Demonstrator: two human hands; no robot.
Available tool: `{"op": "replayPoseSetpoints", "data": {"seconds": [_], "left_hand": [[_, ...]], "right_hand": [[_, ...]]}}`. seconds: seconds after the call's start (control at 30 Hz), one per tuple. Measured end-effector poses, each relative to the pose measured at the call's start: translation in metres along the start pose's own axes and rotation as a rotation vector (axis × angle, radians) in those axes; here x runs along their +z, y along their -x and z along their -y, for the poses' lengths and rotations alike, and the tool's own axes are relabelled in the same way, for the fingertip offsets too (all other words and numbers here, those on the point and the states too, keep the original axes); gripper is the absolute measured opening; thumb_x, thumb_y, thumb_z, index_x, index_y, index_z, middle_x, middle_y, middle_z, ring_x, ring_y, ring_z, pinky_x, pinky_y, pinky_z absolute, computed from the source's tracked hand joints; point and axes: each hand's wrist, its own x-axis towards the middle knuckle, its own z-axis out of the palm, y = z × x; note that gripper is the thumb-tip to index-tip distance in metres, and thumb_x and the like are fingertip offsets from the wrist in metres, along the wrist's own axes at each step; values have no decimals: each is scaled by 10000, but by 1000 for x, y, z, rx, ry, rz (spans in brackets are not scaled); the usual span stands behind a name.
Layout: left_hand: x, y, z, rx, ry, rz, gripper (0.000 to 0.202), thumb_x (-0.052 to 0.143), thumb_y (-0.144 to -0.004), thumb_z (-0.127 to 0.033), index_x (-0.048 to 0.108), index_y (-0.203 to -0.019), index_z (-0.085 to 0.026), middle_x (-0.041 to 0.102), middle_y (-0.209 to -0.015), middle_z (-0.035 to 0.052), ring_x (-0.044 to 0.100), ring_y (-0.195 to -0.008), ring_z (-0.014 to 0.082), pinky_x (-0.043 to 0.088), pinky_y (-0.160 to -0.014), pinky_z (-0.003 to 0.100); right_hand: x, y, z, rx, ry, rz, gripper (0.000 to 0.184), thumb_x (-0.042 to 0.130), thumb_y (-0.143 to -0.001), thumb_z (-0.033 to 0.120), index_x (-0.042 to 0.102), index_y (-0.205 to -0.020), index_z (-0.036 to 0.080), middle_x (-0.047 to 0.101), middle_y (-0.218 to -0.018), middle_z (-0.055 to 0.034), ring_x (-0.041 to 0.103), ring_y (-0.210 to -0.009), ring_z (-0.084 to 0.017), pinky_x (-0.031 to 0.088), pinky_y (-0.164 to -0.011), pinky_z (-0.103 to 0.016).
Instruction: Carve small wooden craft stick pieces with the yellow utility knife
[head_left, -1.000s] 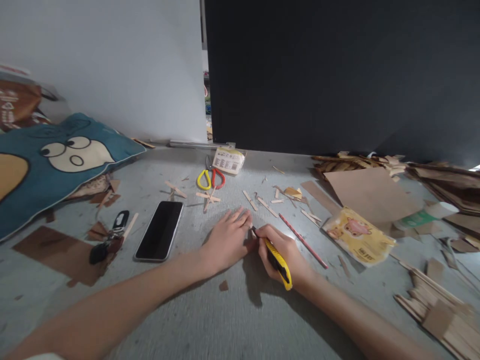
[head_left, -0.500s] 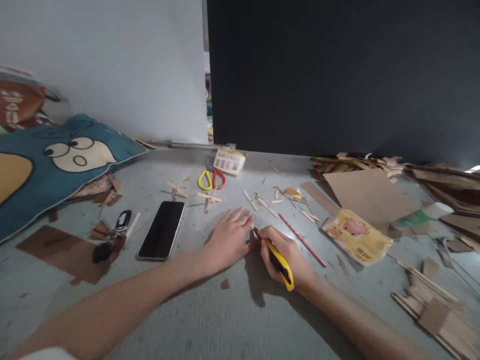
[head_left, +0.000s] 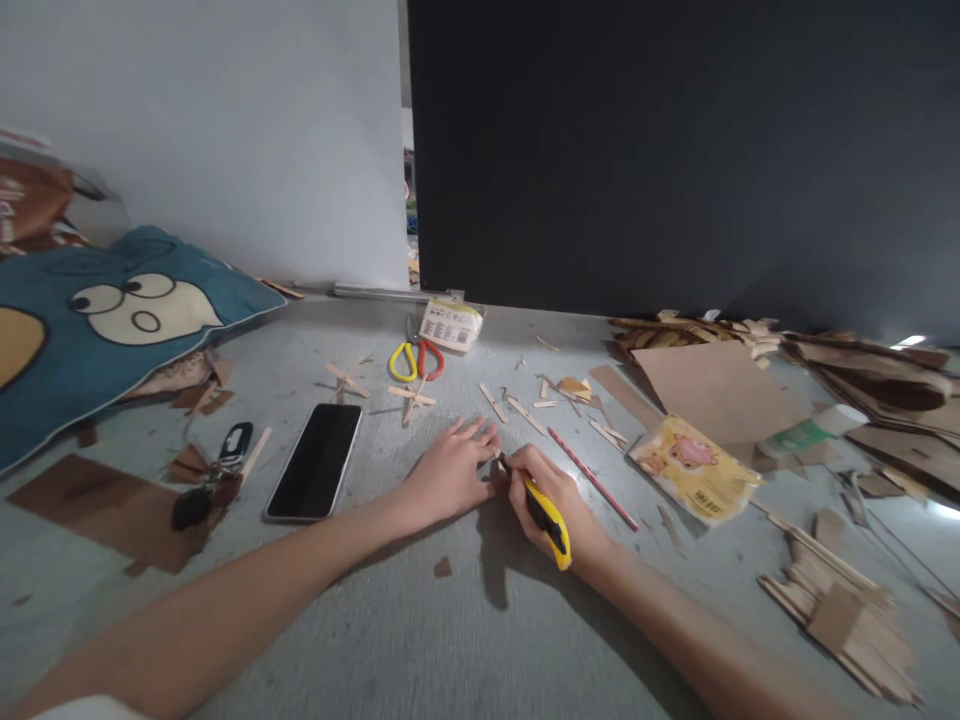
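Observation:
My right hand [head_left: 551,500] is closed around a yellow utility knife [head_left: 551,525], its blade end pointing away to the left, close to my left fingertips. My left hand [head_left: 456,465] lies on the grey table with its fingers stretched out, thumb apart. A tiny pale bit shows by its index fingertip, but whatever lies under the fingers is hidden. Beyond the hands are thin wooden sticks [head_left: 526,415] and a small crossed-stick piece [head_left: 412,397]. To the right of my right hand is a red patterned pencil [head_left: 592,478].
Left of the hands lie a phone [head_left: 315,462], keys [head_left: 193,507] and a blue pillow [head_left: 142,340]. Scissors [head_left: 429,360] rest by a small packet [head_left: 451,325]. On the right are a yellow packet [head_left: 697,470], a glue stick [head_left: 814,430], cardboard [head_left: 716,385] and a stick bundle [head_left: 840,610].
The whole view has shifted slightly, so things appear a little farther left. Both hands and the utility knife keep nearly the same pose, blade end still by the left fingertips.

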Motion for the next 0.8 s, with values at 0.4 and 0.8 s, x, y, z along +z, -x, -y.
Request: {"op": "replayPoseSetpoints", "data": {"seconds": [0.4,0.8], "left_hand": [[-1,1,-1,-13,-11,20,560,704,-936,-348,654,-1448,-124,563,-1572,167,425,-1555,335,328,-1301,542],[-3,4,-2,-27,59,-78,507,761,-892,-322,713,-1374,-174,604,-1543,138,487,-1518,317,353,-1294,523]], "right_hand": [[-12,-14,-2,2,-25,119,155,506,-934,145,428,-870,262,563,-730,17,557,-595,-152,442,-560,-246],[-7,-4,-6,-33,14,-62,120,492,-999,155,553,-951,248,671,-736,15,650,-559,-123,491,-551,-205]]}}
